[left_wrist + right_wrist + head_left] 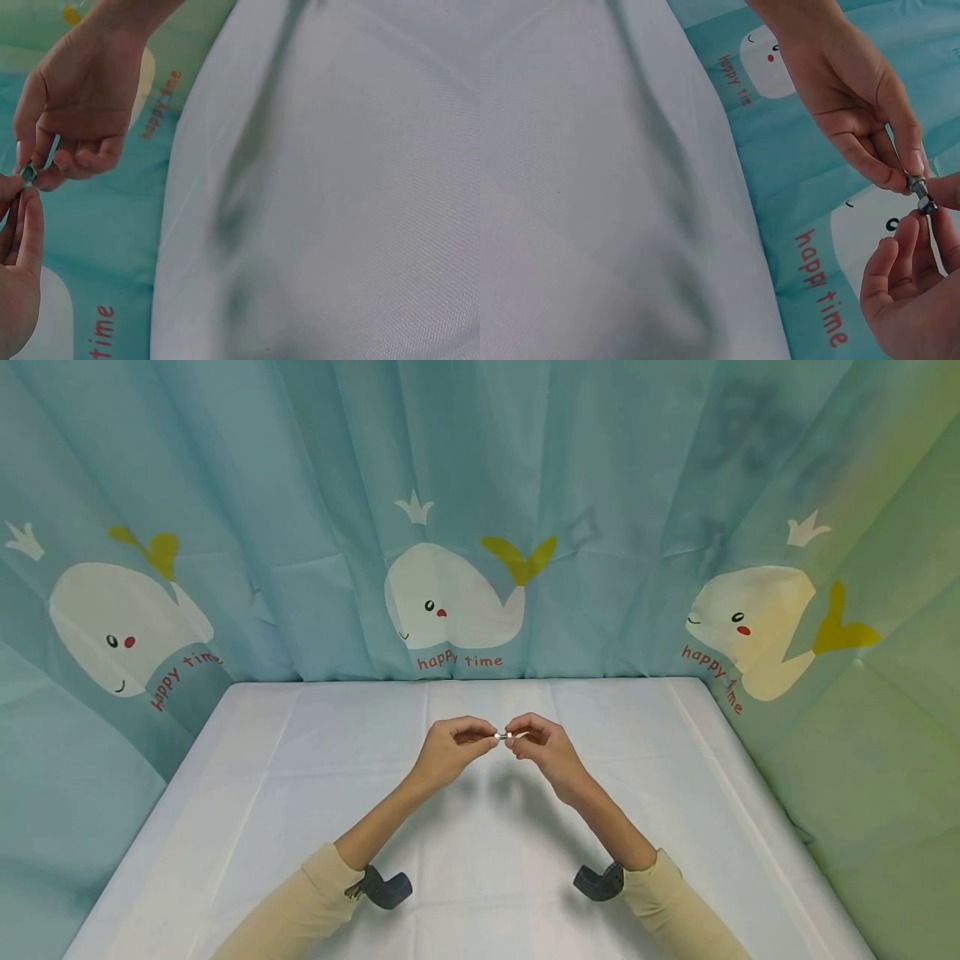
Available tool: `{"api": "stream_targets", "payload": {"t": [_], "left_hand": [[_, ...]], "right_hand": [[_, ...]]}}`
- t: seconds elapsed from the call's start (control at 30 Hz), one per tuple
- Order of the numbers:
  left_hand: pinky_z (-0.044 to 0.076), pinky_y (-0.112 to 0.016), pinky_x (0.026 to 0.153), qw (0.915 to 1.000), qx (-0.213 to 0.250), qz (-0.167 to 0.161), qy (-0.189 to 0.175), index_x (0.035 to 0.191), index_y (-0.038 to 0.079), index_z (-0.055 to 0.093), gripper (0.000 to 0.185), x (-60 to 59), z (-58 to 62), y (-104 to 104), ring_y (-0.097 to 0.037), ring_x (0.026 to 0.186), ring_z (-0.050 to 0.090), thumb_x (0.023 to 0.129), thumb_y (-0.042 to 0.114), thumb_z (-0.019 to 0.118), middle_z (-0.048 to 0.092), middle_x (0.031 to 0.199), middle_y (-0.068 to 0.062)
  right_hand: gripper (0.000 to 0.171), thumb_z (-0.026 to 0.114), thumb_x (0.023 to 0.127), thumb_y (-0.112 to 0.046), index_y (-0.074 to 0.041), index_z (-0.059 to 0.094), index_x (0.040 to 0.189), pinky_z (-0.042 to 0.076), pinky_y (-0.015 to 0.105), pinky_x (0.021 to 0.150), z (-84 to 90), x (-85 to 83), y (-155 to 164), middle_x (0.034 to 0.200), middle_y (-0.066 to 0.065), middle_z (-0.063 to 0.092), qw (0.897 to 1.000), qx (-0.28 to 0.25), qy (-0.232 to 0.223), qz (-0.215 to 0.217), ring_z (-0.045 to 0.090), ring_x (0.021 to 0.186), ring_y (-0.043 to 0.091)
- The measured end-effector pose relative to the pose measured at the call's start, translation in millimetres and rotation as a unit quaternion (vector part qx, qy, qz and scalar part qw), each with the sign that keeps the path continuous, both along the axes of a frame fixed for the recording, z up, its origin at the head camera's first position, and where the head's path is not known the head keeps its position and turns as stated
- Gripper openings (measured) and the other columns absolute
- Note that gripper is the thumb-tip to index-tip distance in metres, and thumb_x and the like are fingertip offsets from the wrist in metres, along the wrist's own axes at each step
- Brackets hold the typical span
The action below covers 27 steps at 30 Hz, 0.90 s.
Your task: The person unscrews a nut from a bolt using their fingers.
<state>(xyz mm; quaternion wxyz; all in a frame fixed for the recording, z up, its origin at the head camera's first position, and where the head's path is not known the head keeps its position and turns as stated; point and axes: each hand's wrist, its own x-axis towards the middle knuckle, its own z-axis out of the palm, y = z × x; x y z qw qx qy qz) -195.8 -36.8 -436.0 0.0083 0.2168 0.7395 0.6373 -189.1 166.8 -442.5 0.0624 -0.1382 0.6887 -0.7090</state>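
Two hands meet on one small silver metal bolt

At the centre of the head frame, the left hand has its thumb and fingers drawn together in a pinch on one end of the small silver metal bolt. The right hand pinches the other end, its thumb and fingertips just as close. The bolt is held in the air between them, over the white cloth-covered counter.

Only the right wrist frame, at its right edge, brings out the bolt's ribbed round shank and one wider, faceted metal nut at the right hand's fingertips; in the head frame these are just a bright speck. The left wrist frame, at its left edge, cuts off part of the left hand.

Lower in the head frame are two beige sleeves and two black curved wrist devices, which neither wrist frame shows. Behind the counter, across the top, hangs a teal-and-green curtain, where the head frame takes in three white whales, three white crowns and three red "happy time" captions; each wrist frame catches two captions.
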Motion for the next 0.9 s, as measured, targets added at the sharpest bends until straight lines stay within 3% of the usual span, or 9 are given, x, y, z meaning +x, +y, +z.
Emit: {"api": "stream_targets", "payload": {"t": [0.17,0.37,0.6,0.77,0.9], "left_hand": [[0.058,-0.031,0.077,1.0000,0.002,0.001,-0.001,0.100,-0.002,0.074,0.013,1.3,0.2,-0.3,-0.020,0.086,0.070,0.090,0.006,0.074,0.072,0.097,-0.009],[0.058,-0.031,0.076,1.0000,0.006,0.000,0.001,0.100,-0.003,0.074,0.013,0.7,-0.7,-0.1,-0.020,0.086,0.070,0.090,0.005,0.074,0.072,0.097,-0.010],[0.058,-0.032,0.078,1.0000,0.007,-0.001,-0.001,0.100,-0.001,0.074,0.011,-0.3,-1.5,-0.7,-0.019,0.086,0.070,0.090,0.004,0.074,0.072,0.096,-0.008],[0.058,-0.032,0.077,1.0000,0.003,0.000,0.005,0.100,-0.001,0.074,0.012,-0.8,-1.4,-1.0,-0.021,0.086,0.070,0.090,0.004,0.074,0.072,0.097,-0.009],[0.058,-0.031,0.078,1.0000,0.003,0.000,0.007,0.101,-0.001,0.074,0.013,0.0,-0.6,-1.5,-0.021,0.087,0.070,0.089,0.005,0.075,0.072,0.097,-0.009]], "right_hand": [[0.012,0.063,0.091,0.003,0.006,0.062,0.103,0.051,0.025,0.075,0.2,1.1,-0.3,0.099,0.010,0.061,1.000,-0.014,0.013,0.011,0.060,0.079,0.014],[0.010,0.063,0.091,0.007,0.009,0.058,0.099,0.052,0.026,0.079,0.5,0.9,-0.9,0.104,0.008,0.057,0.999,-0.024,0.019,0.025,0.061,0.084,0.018],[0.025,0.067,0.092,-0.001,-0.002,0.058,0.115,0.053,0.028,0.080,0.9,0.8,-1.4,0.112,0.017,0.055,1.000,0.000,0.003,0.016,0.061,0.083,0.018],[0.025,0.064,0.097,-0.015,0.003,0.062,0.113,0.053,0.036,0.079,0.3,-0.5,-2.6,0.097,0.007,0.063,0.999,0.023,-0.025,-0.010,0.057,0.079,0.020],[0.022,0.065,0.096,-0.016,0.003,0.064,0.107,0.053,0.035,0.078,-0.2,-0.5,-3.0,0.089,0.003,0.062,0.999,0.023,-0.034,-0.019,0.055,0.076,0.019]]}}
